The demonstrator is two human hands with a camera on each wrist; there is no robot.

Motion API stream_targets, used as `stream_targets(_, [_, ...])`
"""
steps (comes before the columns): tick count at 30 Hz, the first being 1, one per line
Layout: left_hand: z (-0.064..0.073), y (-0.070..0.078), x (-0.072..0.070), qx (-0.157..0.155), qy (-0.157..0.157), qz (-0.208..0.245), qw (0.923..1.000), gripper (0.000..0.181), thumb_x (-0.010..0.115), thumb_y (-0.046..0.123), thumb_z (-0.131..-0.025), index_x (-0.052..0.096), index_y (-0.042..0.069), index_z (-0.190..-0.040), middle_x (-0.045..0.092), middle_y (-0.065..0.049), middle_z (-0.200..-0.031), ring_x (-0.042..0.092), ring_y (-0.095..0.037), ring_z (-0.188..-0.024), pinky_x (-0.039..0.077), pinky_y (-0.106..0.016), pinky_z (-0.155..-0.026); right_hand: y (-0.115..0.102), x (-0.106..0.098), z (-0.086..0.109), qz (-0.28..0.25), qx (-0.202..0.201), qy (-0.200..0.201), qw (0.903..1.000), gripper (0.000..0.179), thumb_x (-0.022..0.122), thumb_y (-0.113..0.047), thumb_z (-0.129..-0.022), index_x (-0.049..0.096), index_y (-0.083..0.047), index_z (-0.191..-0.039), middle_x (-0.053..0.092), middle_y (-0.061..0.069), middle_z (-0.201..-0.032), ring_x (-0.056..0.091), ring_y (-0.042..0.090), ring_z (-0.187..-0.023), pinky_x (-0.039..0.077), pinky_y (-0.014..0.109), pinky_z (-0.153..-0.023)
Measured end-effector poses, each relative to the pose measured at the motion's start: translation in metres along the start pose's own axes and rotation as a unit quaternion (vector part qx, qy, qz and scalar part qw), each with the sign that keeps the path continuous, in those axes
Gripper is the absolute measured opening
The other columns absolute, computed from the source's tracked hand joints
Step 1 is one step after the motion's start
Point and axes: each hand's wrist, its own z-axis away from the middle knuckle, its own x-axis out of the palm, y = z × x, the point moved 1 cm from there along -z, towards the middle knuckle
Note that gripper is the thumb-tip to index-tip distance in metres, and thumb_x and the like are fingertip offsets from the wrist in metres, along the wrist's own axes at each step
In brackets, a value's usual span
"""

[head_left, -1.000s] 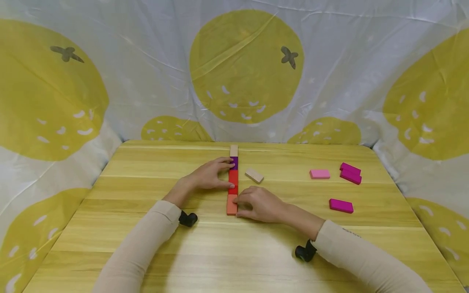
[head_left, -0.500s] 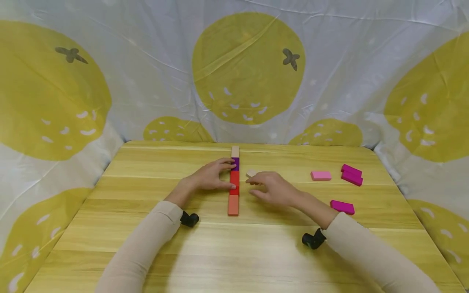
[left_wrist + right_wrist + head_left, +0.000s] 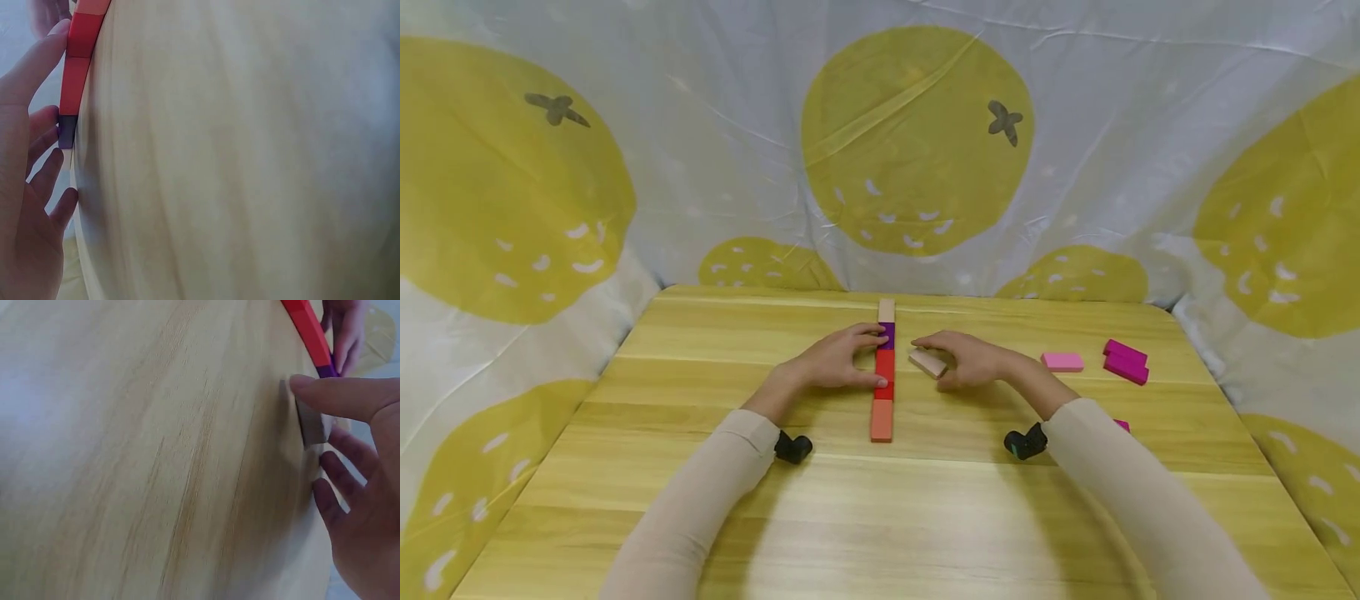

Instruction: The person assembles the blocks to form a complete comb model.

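Observation:
A straight row of flat blocks runs away from me: an orange block (image 3: 882, 421), red blocks (image 3: 885, 367), a purple block (image 3: 887, 335) and a plain wood block (image 3: 887, 310) at the far end. My left hand (image 3: 835, 360) rests at the row's left side, thumb at the red and fingertips at the purple. To the right lies a loose plain wood block (image 3: 928, 363), set at an angle. Over it is my right hand (image 3: 973, 358), thumb and index finger spread around it; in the right wrist view the thumb is at its edge. Firm contact is unclear.
On the right lie a pink block (image 3: 1062, 362) and two magenta blocks (image 3: 1125, 362) that touch. Another magenta block (image 3: 1122, 425) is mostly hidden behind my right sleeve. A patterned cloth (image 3: 917, 167) hangs behind the wooden table (image 3: 880, 517).
My right hand has left the orange block and moved away and to the right, over the loose wood block. The left hand stays at the row.

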Motion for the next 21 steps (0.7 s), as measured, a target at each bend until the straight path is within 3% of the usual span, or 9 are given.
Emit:
stream_targets(4, [-0.0022, 0.0031, 0.0002, 0.004, 0.001, 0.005, 1.0, 0.087, 0.077, 0.058, -0.088, 0.05, 0.01, -0.154, 0.036, -0.004, -0.163, 0.034, -0.027, -0.149, 0.03, -0.044, -0.12, 0.0054, 0.0003, -0.0007, -0.003, 0.011, -0.032, 0.9994, 0.08, 0.074, -0.01, -0.09, 0.036, -0.009, -0.161, 0.04, 0.017, -0.155, 0.046, 0.029, -0.12, 0.044, 0.046, -0.098])
stream_targets(9, [-0.0027, 0.0027, 0.0005, -0.001, -0.001, 0.003, 1.0, 0.086, 0.077, 0.058, -0.088, 0.05, 0.01, -0.154, 0.036, -0.003, -0.163, 0.034, -0.027, -0.149, 0.03, -0.043, -0.12, 0.0065, -0.0016, 0.0008, -0.031, 0.007, -0.04, 0.9987, 0.071, 0.072, -0.004, -0.093, 0.043, -0.008, -0.157, 0.04, 0.017, -0.155, 0.046, 0.03, -0.12, 0.043, 0.045, -0.099])
stream_targets(15, [-0.0021, -0.001, 0.0011, 0.002, 0.002, 0.0, 1.0, 0.086, 0.078, 0.057, -0.087, 0.051, 0.01, -0.154, 0.036, -0.003, -0.163, 0.034, -0.027, -0.149, 0.03, -0.043, -0.12, 0.0054, -0.0002, 0.0038, -0.041, 0.012, -0.008, 0.999, 0.062, 0.076, -0.008, -0.094, 0.05, -0.002, -0.15, 0.048, 0.018, -0.148, 0.049, 0.033, -0.124, 0.043, 0.048, -0.104])
stream_targets(21, [-0.0013, -0.002, 0.0016, 0.001, 0.002, -0.001, 1.0, 0.086, 0.078, 0.057, -0.087, 0.05, 0.01, -0.154, 0.036, -0.003, -0.163, 0.033, -0.027, -0.149, 0.029, -0.042, -0.12, 0.0026, 0.0047, 0.0073, -0.041, 0.032, 0.046, 0.9976, 0.065, 0.089, -0.019, -0.085, 0.058, 0.002, -0.138, 0.06, 0.015, -0.129, 0.057, 0.032, -0.118, 0.048, 0.047, -0.102])
